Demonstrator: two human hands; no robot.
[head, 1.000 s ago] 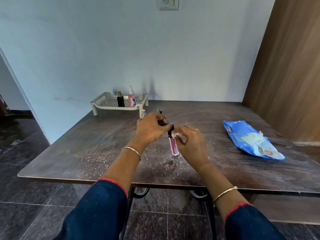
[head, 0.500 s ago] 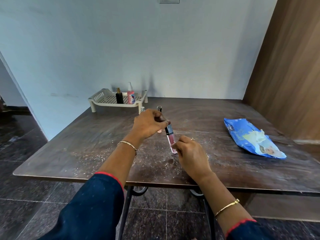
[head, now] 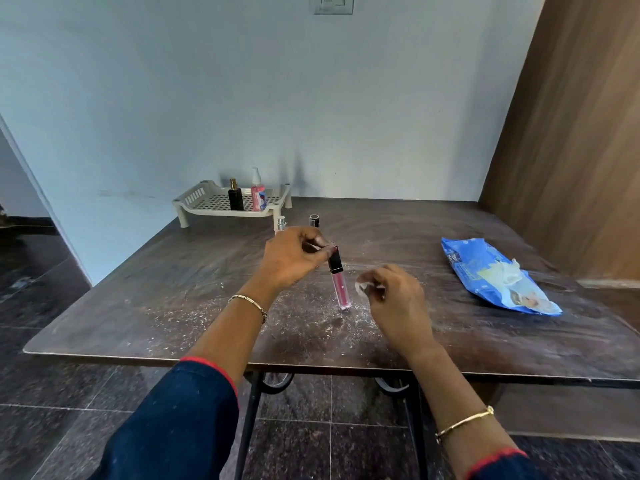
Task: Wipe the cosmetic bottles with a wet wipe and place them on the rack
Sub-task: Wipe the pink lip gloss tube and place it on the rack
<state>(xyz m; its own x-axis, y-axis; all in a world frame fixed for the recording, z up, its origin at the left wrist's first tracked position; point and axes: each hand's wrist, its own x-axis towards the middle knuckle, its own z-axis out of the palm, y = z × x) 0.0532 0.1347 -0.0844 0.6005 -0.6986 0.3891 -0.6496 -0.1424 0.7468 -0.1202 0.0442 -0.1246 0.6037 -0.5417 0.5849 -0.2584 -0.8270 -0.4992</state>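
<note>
Here, left fingers (head: pixel 320 242) pinching pink tube (head: pixel 341 289) by cap (head: pixel 335 263), right fingers (head: pixel 377 279) clutching wipe (head: pixel 362 287) beside

A single wide-angle head-worn camera looks forward and down, from the near edge, across the tabletop (head: pixel 173 289) toward the wall (head: pixel 311 98).

Dark table (head: pixel 156 289), white rack (head: pixel 195 195), blue wipes packet (head: pixel 485 268)

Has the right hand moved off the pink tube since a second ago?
Yes. The right hand, gripping the wipe, has pulled off the pink tube, toward the blue wipes pack.
</note>
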